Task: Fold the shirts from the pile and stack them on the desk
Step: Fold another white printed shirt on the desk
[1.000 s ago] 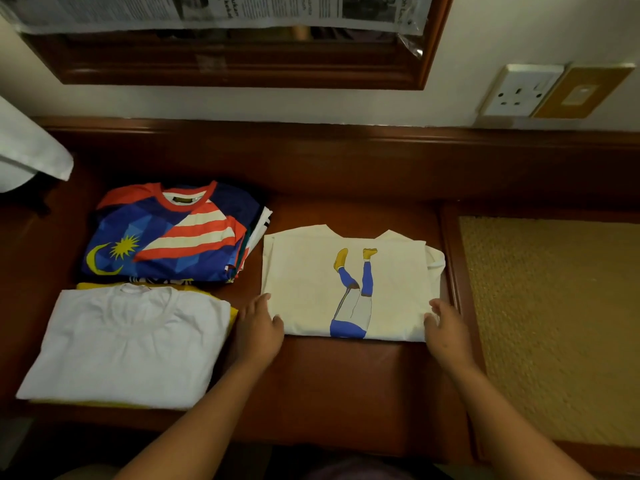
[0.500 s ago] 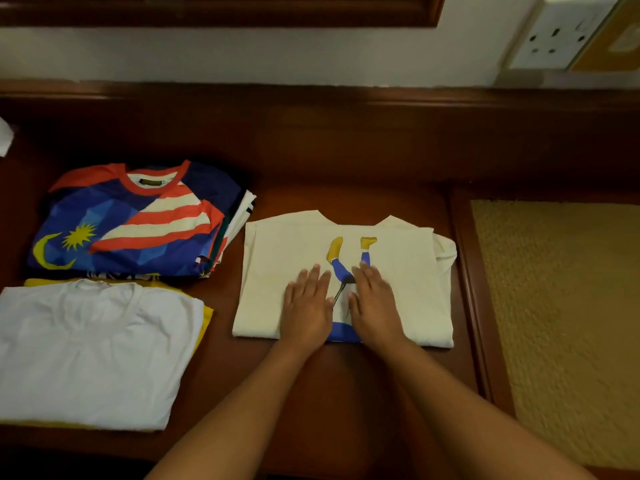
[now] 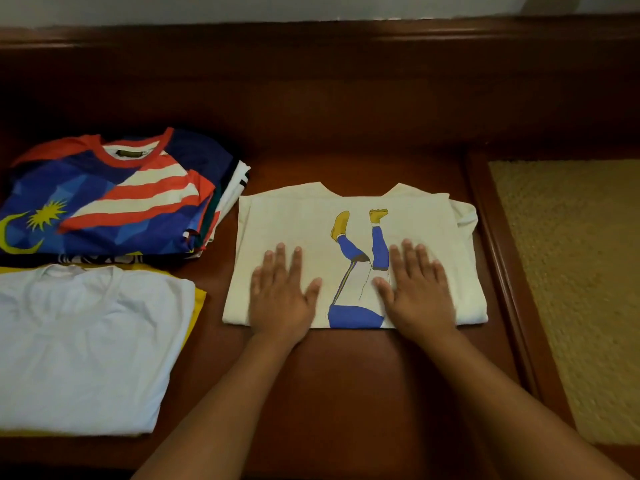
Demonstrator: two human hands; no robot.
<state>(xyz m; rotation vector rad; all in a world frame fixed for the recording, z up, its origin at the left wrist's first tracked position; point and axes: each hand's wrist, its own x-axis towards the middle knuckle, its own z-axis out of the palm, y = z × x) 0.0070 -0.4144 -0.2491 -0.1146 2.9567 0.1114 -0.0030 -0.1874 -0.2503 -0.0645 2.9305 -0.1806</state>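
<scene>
Head camera view, looking down at a dark reddish wooden desk point(image 3: 346, 375). A folded cream T-shirt point(image 3: 298, 220) printed with a pair of blue-trousered legs in yellow shoes lay at the desk's centre, its collar edge toward the raised back ledge. Left of the cream T-shirt and away from the person sat a stack of folded shirts topped by a blue jersey point(image 3: 104, 202) with red and white stripes, a yellow crescent and a star. Left of the cream T-shirt and nearer the person lay a folded white T-shirt point(image 3: 86, 341) resting on a yellow garment point(image 3: 199, 299), whose edge peeked out. Right of the cream T-shirt, beyond a wooden divider, was a woven tan mat point(image 3: 571, 271). Nothing blocked the cream T-shirt. Both forearms reached in from the bottom edge. The left hand point(image 3: 280, 296) lay flat, fingers spread, on the cream T-shirt's left half. The right hand point(image 3: 419, 292) lay flat, fingers spread, on its right half, the printed legs showing between the two hands.
</scene>
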